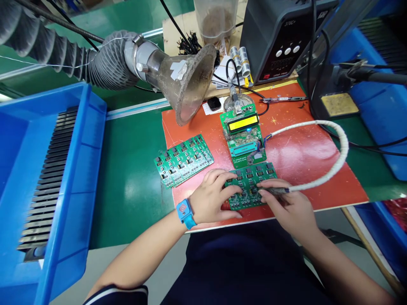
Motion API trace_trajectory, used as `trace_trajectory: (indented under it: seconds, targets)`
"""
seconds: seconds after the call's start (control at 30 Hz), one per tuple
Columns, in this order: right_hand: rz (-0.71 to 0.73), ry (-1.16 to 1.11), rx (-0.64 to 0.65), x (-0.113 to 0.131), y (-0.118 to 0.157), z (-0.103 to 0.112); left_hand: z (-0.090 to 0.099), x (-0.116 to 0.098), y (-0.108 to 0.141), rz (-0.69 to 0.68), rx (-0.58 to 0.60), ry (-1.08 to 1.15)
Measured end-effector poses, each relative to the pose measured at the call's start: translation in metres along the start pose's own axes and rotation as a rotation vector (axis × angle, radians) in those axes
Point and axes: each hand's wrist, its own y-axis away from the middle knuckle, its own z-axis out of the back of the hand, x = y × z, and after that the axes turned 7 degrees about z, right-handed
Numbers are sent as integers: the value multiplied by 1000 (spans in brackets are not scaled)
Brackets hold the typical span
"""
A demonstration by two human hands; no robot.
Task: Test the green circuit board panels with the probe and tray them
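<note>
"Where is the circuit panel (249, 184)?"

"Flat before me on the orange mat (299, 161), just below a tester board (243, 137) with a lit yellow display (243, 123) and a turquoise socket (244, 148)."

"And your left hand (216, 197)?"

"It rests at the panel's left side, fingers spread and slightly bent, fingertips on the green surface, gripping nothing. A blue band (185, 212) circles the wrist."

"Your right hand (295, 207)?"

"Thumb and fingers pinch a dark pen-shaped probe (280, 190), aimed at the panel's middle. My fingertips hide its point, so I cannot tell whether it touches. From its rear a white-wrapped cable (344, 148) loops round to the tester board's right edge."

"What surrounds you?"

"To the left of the tester board, overlapping green panels (186, 160) lie tilted, partly on the mat, partly over the green tabletop (133, 169). A cloudy extraction funnel (193, 84) hangs above them; farther left, a blue bin (95, 169) holds a row of dark slats (51, 178)."
</note>
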Motion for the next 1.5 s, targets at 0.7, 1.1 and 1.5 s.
trace_trajectory:
  seconds: [0.7, 1.1, 1.5]
  targets:
    - [-35, -16, 13, 2, 1, 3, 1, -1, -1, 51, 57, 16]
    - [-20, -35, -2, 0, 1, 0, 1, -1, -1, 15, 12, -1]
    - [-33, -28, -3, 1, 1, 1, 1, -1, -1, 42, 48, 9]
